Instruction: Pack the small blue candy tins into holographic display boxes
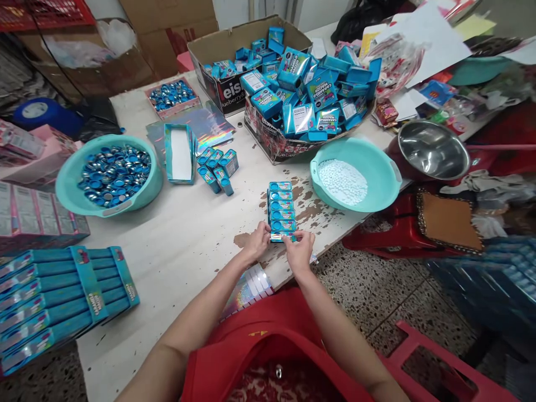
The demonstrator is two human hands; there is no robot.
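Note:
A row of several small blue boxes [282,205] stands near the table's front edge, their ends with round blue caps facing up. At the left side of the nearest box is my left hand [258,241], its fingers pressed together at the corner. My right hand [300,249] pinches at the same box from the right, with a pale shiny strip [277,236] lying on its top between the hands. What the fingertips hold is too small to tell. Below my left hand, a sheet of shiny silver labels [253,285] lies at the table's edge.
A teal basin of white pieces [349,195] is at the right, a teal basin of blue caps [109,210] at the left. Cartons of blue boxes [276,146] stand behind. More blue boxes [216,167] and an open tray [180,153] sit mid-table. Stacked packs [62,301] are front left.

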